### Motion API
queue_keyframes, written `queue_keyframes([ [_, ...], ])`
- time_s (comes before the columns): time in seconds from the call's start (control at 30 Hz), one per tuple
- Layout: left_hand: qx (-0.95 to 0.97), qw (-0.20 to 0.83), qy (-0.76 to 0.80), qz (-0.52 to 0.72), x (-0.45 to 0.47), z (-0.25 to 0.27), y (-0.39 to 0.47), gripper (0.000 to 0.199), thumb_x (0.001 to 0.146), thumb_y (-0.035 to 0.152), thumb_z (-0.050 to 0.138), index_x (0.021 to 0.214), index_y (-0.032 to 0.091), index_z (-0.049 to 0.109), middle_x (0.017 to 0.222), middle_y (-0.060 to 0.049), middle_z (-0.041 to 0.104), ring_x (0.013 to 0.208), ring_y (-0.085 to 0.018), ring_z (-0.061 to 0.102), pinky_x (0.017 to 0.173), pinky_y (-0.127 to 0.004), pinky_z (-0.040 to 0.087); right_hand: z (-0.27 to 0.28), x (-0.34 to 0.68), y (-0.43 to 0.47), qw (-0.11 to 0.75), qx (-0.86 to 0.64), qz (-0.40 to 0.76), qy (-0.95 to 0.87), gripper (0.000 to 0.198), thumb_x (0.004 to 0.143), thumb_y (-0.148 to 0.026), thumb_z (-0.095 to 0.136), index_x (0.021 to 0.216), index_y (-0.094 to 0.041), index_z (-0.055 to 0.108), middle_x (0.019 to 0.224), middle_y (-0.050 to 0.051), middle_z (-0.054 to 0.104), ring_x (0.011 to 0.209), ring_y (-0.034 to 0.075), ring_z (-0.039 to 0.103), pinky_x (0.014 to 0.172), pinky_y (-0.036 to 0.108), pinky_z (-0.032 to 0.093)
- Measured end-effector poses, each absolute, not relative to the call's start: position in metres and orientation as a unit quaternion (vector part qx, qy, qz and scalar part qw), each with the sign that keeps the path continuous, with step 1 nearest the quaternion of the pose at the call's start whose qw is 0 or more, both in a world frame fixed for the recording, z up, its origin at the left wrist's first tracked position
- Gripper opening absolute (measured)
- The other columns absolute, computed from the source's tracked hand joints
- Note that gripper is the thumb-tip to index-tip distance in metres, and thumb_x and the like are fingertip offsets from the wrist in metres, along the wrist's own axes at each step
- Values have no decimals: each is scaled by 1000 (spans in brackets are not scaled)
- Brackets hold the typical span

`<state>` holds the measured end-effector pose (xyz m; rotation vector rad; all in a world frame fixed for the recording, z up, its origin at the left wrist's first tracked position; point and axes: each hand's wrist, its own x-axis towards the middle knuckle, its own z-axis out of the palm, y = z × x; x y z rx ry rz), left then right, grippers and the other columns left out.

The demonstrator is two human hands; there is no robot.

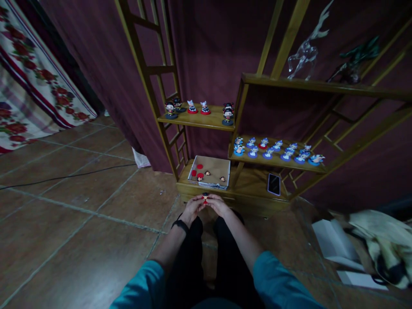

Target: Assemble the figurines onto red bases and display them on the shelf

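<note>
Between both hands, just in front of the shelf unit's base, is a small figurine (205,197) with a dark top and a red body. My left hand (193,206) closes on it from the left, with a dark band on the wrist. From the other side, the fingers of my right hand (218,205) pinch it too. Much of the figurine is covered by my fingers. Beyond the hands a shallow cardboard box (216,165) rests on the lowest shelf, holding several red discs (200,166) and small dark-haired figurine parts (222,179).
A wooden shelf unit (254,193) carries several figurines on its upper left shelf (199,120) and blue-based ones on the right shelf (283,163). A phone (274,184) lies at lower right. Glass deer (304,58) stands high up. White boxes (336,244) are on the floor.
</note>
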<state>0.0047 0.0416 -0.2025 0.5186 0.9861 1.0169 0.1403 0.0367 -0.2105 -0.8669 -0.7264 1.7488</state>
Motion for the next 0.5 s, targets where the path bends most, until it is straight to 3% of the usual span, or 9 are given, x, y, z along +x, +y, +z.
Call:
queue_keyframes([
  [0.17, 192, 773, 383, 468, -1, -201, 41, 22, 71, 5, 60, 92, 10, 62, 72, -6, 66, 58, -8, 60, 62, -20, 51, -208, 142, 33, 524, -336, 732, -277, 27, 58, -19, 70, 84, -15, 66, 92, 6, 67, 86, 16, 61, 85, 32, 43],
  [0.5, 213, 788, 369, 445, -5, -191, 34, 23, 73, 8, 60, 96, 11, 61, 77, -7, 67, 64, -9, 62, 67, -21, 51, -195, 145, 21, 527, -324, 725, -303, 33, 56, -18, 72, 89, -15, 65, 97, 8, 65, 94, 19, 59, 89, 35, 41],
])
